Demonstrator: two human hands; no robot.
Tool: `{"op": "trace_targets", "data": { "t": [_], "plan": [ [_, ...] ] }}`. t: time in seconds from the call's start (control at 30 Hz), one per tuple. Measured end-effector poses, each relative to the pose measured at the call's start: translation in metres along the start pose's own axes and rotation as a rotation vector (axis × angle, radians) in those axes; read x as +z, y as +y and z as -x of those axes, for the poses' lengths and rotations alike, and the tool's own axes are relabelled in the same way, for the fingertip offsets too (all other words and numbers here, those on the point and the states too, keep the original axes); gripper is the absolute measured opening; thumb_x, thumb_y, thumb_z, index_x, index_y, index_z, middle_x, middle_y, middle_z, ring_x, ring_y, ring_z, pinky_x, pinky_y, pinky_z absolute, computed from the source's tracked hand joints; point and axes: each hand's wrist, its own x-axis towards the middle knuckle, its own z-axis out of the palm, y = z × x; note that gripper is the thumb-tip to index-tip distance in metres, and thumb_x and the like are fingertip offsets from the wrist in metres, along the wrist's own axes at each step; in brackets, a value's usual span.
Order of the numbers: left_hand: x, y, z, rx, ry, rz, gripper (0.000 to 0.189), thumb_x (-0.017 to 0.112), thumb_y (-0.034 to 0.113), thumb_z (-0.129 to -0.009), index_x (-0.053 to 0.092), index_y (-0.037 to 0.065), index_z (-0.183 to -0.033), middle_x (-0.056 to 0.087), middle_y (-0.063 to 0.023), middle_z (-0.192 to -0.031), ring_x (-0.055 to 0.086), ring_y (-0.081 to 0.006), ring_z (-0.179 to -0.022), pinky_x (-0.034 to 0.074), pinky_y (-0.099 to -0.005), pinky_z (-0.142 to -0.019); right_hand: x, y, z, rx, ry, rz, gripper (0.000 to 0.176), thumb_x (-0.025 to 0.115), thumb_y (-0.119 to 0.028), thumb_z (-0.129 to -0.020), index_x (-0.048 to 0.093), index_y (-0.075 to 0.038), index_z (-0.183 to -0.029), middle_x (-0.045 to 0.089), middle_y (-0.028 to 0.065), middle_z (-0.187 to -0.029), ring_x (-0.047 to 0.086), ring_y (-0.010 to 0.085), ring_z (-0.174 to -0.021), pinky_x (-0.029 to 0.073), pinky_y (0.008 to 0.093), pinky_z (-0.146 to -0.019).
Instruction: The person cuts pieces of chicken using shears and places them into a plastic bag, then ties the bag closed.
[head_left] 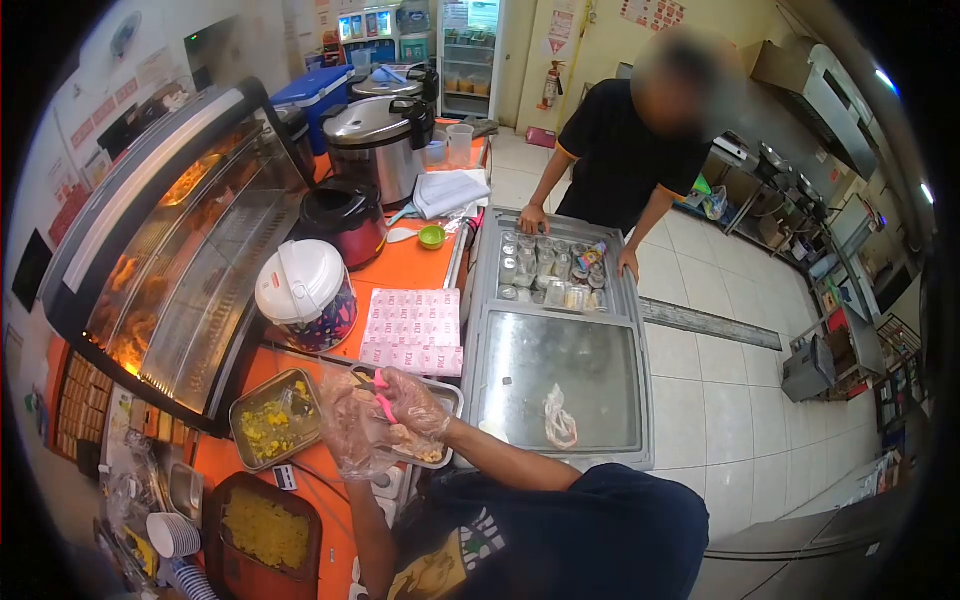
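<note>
Both my hands wear clear plastic gloves and work close together over a metal tray (458, 405) of pale chopped meat (412, 442). My right hand (415, 405) is closed around pink-handled scissors (383, 397); their blades are hard to make out. Just left of it, my left hand (348, 425) is closed on a pale brown piece of meat, partly hidden by the glove and fingers. A metal tray (240, 425) with yellow food (268, 432) lies left of my left hand. Nearer to me is a dark tray (218, 560) holding more yellow food (265, 530).
Pink-printed wrapping paper (410, 325), a patterned rice pot (305, 295) and cookers (375, 140) stand on the orange counter. A heated display case (180, 260) is at left. At right, a co-worker (630, 140) rests both hands on the chest freezer (645, 350), which holds jars.
</note>
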Motion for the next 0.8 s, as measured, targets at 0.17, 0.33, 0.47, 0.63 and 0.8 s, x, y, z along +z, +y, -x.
{"op": "trace_targets", "data": {
  "t": [0.17,0.33,0.47,0.63,0.8],
  "plan": [
    [-0.013,-0.012,-0.002,-0.032,-0.231,0.079,0.038,0.068,0.023,-0.088,0.055,-0.001,-0.116,0.056,-0.0079,-0.111,0.055,-0.0178,-0.104,0.045,-0.0305,-0.090,-0.002,0.005,0.003,-0.104,0.084,0.078,0.030,0.058,0.012,-0.084,0.051,-0.005,-0.108,0.052,0.0000,-0.107,0.052,0.0085,-0.100,0.046,0.0222,-0.084],
    [-0.012,0.046,0.009,-0.477,-0.656,0.184,0.038,0.069,0.018,-0.086,0.056,0.000,-0.116,0.060,-0.0015,-0.100,0.058,-0.0110,-0.089,0.048,-0.0253,-0.075,0.011,-0.014,0.006,-0.187,0.272,0.051,0.022,0.053,0.011,-0.088,0.052,-0.007,-0.101,0.054,-0.0020,-0.099,0.052,0.0066,-0.089,0.050,0.0214,-0.076],
    [-0.034,0.024,0.013,-0.731,-0.694,0.208,0.039,0.068,0.019,-0.087,0.056,-0.001,-0.119,0.062,-0.0007,-0.096,0.058,-0.0079,-0.082,0.048,-0.0253,-0.072,-0.001,-0.018,0.003,-0.135,0.321,0.064,0.021,0.054,0.011,-0.087,0.052,-0.006,-0.100,0.054,-0.0002,-0.100,0.053,0.0068,-0.089,0.051,0.0231,-0.078],
    [-0.027,-0.001,0.018,-0.528,-0.491,0.323,0.036,0.060,0.020,-0.092,0.055,-0.002,-0.120,0.061,-0.0025,-0.099,0.057,-0.0078,-0.087,0.047,-0.0248,-0.072,-0.002,-0.024,-0.001,-0.141,0.369,0.051,0.020,0.058,0.009,-0.086,0.052,-0.003,-0.100,0.055,0.0010,-0.096,0.053,0.0072,-0.088,0.048,0.0221,-0.076],
    [-0.001,0.018,0.019,-0.596,-0.178,0.643,0.033,0.056,0.016,-0.094,0.050,-0.001,-0.121,0.060,-0.0041,-0.100,0.057,-0.0095,-0.087,0.048,-0.0262,-0.073,-0.002,-0.019,-0.002,-0.156,0.388,0.140,0.021,0.058,0.009,-0.087,0.053,-0.004,-0.103,0.053,0.0000,-0.098,0.052,0.0082,-0.091,0.046,0.0223,-0.079]
  ]
}}
